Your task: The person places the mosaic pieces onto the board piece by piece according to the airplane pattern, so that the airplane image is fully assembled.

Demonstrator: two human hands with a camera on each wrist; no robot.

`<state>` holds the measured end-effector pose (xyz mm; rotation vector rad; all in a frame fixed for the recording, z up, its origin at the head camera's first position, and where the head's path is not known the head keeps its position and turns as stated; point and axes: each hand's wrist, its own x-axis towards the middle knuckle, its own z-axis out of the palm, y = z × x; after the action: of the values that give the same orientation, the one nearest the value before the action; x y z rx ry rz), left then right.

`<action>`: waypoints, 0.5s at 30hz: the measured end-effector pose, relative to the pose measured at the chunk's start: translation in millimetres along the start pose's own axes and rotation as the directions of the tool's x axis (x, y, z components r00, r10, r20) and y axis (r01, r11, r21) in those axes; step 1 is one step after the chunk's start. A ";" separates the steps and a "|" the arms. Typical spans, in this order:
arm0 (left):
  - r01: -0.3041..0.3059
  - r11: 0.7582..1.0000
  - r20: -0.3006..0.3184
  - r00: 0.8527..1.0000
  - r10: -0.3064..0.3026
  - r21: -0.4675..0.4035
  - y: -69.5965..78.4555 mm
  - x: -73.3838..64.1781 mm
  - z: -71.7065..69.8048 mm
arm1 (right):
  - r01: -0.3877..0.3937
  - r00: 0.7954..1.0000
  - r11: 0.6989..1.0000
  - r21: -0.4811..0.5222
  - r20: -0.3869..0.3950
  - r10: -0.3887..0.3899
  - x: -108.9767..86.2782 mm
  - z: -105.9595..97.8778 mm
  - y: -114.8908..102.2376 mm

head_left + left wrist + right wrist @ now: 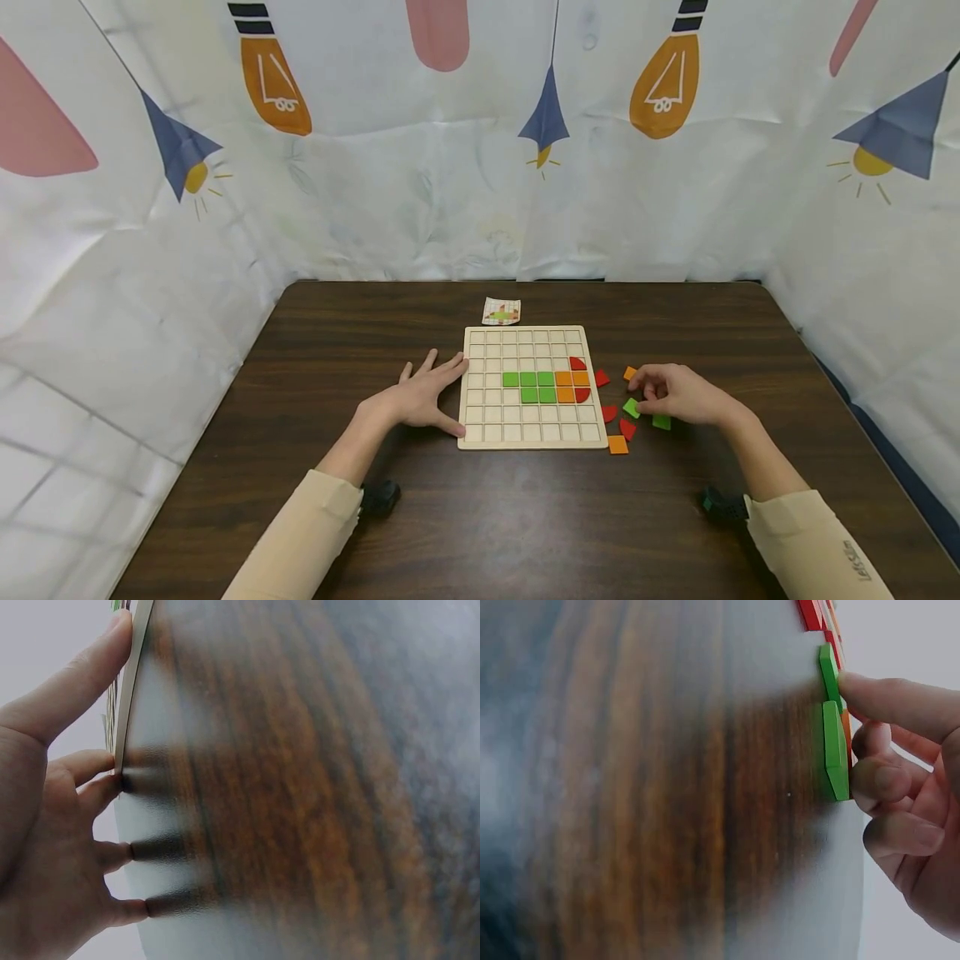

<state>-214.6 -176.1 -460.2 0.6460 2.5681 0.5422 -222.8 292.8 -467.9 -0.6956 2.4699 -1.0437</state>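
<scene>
A pale wooden grid board (495,421) lies on the dark table. On it, several green squares (528,394) sit left of three orange squares (564,378), with a rounded red piece (577,364) above the orange ones and another (582,395) at lower right. My left hand (420,396) rests with spread fingers against the board's left edge, thumb at its lower corner. Right of the board, my right hand (682,394) has its thumb touching a green piece (632,408) on the table, the other fingers loosely bent. A second green piece (835,750) lies under that hand.
Loose red pieces (627,429) and orange pieces (618,445) lie along the board's right side. A small pattern card (501,311) stands behind the board's top edge. White printed cloth (450,208) hangs around the table (525,517).
</scene>
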 end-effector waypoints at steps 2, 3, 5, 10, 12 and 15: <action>0.000 1.000 0.001 1.000 0.000 -0.001 0.2 -0.5 -0.2 | -0.011 1.000 1.000 -0.007 -0.014 0.011 0.3 0.3 -1.1; 0.000 1.000 0.001 1.000 0.000 -0.003 0.1 -0.5 -0.1 | -0.017 1.000 1.000 -0.010 -0.019 0.017 0.4 0.5 -1.4; 0.001 1.000 0.004 1.000 -0.001 -0.002 0.3 -1.1 -0.5 | -0.022 1.000 1.000 -0.019 -0.022 0.022 0.7 0.6 -1.8; 0.001 1.000 0.007 1.000 -0.001 0.004 -1.9 0.4 0.4 | -0.012 1.000 0.999 -0.038 0.011 0.012 1.0 -0.5 -1.9; 0.000 1.000 0.005 1.000 0.000 0.004 -2.4 1.1 0.6 | -0.002 0.999 0.999 -0.045 0.034 0.004 1.1 -1.4 -1.4; 0.003 1.000 0.008 1.000 -0.003 0.005 -2.1 1.0 0.5 | 0.009 0.998 0.999 -0.053 0.057 -0.006 1.1 -2.5 -0.3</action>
<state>-215.9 -177.1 -461.9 0.6445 2.5638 0.5311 -224.9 293.4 -466.2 -0.7405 2.4559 -0.9512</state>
